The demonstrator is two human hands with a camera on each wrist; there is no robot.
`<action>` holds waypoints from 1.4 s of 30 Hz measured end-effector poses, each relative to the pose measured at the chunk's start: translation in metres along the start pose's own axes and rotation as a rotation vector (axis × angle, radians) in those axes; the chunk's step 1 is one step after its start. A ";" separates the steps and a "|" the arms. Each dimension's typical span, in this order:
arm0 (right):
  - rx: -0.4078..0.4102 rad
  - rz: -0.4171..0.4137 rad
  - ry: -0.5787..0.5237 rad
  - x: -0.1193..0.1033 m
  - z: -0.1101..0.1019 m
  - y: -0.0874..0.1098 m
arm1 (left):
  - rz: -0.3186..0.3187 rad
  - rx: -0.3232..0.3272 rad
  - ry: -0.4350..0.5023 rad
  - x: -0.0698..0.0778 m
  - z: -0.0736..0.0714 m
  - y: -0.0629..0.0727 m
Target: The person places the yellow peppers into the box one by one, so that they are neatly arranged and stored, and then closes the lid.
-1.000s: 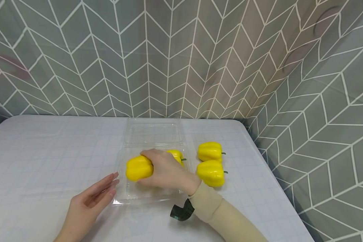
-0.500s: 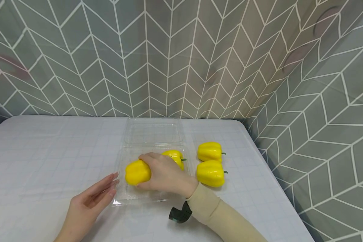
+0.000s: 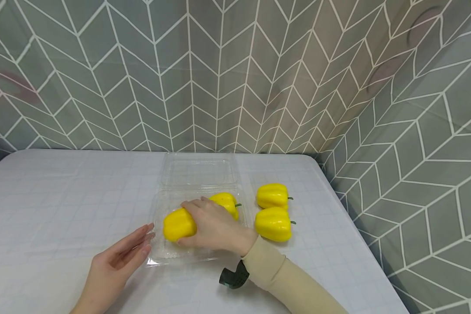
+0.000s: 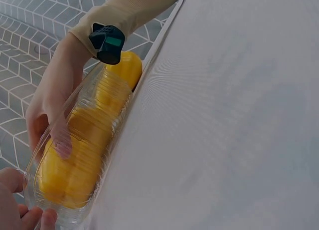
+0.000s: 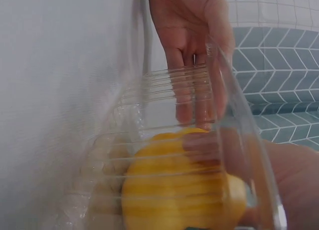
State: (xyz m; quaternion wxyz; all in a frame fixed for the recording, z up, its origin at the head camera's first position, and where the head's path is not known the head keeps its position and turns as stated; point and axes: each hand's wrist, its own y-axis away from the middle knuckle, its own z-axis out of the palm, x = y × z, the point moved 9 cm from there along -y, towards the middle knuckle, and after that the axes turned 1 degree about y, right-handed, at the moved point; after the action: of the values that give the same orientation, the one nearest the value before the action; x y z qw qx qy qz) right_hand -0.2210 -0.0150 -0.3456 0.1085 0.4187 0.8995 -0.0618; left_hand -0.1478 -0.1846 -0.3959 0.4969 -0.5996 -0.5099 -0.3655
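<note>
My right hand grips a yellow bell pepper from its right side, thumb toward the front and fingers behind. This pepper sits low inside the near half of a clear plastic clamshell box. Farther back in the box lies a second yellow bell pepper, partly covered by the hand. At the box's left edge, my left hand touches the rim with fairly straight fingers. Through the clear wall in the left wrist view, the right thumb lies against the gripped pepper.
Two more yellow bell peppers, a far one and a near one, lie right of the box on the white tabletop. The box's lid lies folded back toward the patterned curtain. A black wrist camera hangs under the right sleeve.
Over the last second, the right hand has lowered the pepper slightly toward the front of the box, uncovering more of the second pepper. The left hand has stayed put.
</note>
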 end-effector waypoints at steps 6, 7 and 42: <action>-0.012 -0.068 0.008 0.002 -0.005 0.000 | -0.036 0.002 -0.007 -0.001 0.000 0.001; -0.015 -0.079 0.010 0.002 -0.007 0.001 | -0.043 0.003 -0.009 -0.002 0.000 0.001; 0.165 -0.025 0.043 0.019 -0.017 -0.005 | -0.022 0.002 0.025 -0.001 0.000 0.000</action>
State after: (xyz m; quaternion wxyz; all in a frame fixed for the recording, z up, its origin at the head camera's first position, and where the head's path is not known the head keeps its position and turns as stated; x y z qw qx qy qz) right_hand -0.2396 -0.0006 -0.3333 0.0534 0.4160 0.8987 -0.1282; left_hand -0.1484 -0.1848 -0.3963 0.4999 -0.5889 -0.5104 -0.3779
